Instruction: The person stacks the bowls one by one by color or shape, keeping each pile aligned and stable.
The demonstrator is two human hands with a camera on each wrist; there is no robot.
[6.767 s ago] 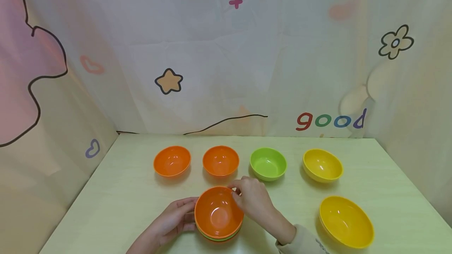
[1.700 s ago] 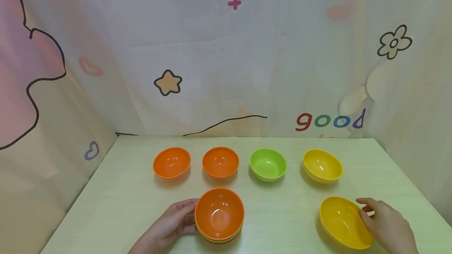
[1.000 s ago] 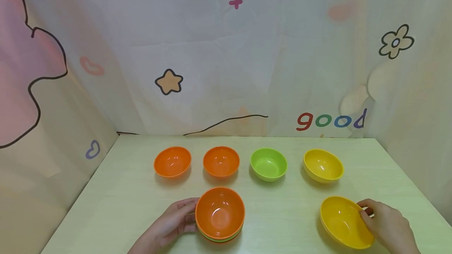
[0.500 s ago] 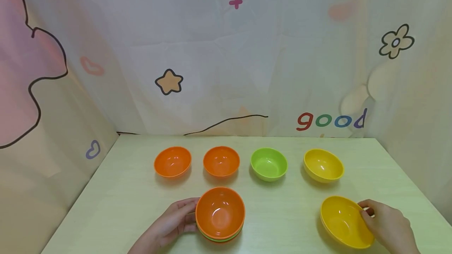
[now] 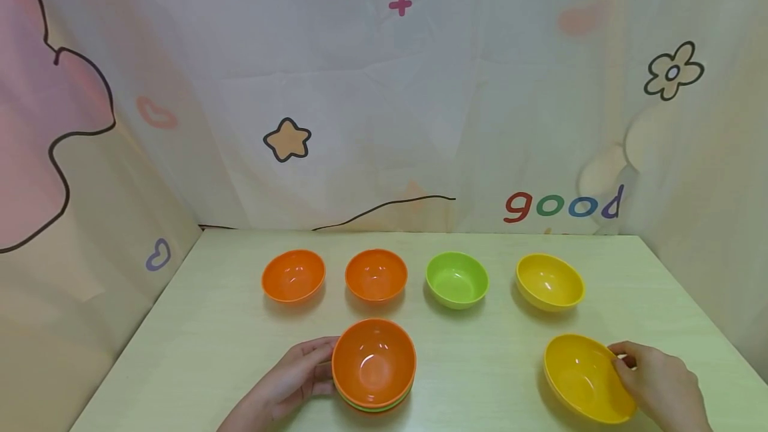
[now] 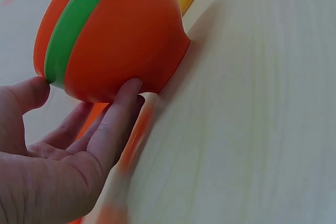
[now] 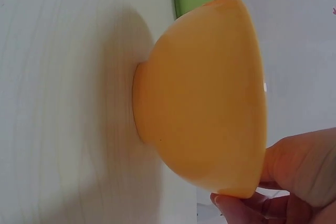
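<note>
Lower right: right hand [image 5: 666, 382] pinches glossy round yellow bowl [image 5: 585, 379], mouth up. Lower centre: left hand [image 5: 297, 379] grips glossy orange-green-orange round bowl stack [image 5: 374, 365], axis vertical.

Orange and green bowls [image 5: 374, 365] stand stacked, a yellow bowl [image 5: 585, 379] seemingly upright.

On table [image 5: 480, 372]: back, four-bowl row [image 5: 376, 277] | front centre, bowl stack [image 5: 375, 365] | right of stack, separate bowl [image 5: 585, 380]
</note>
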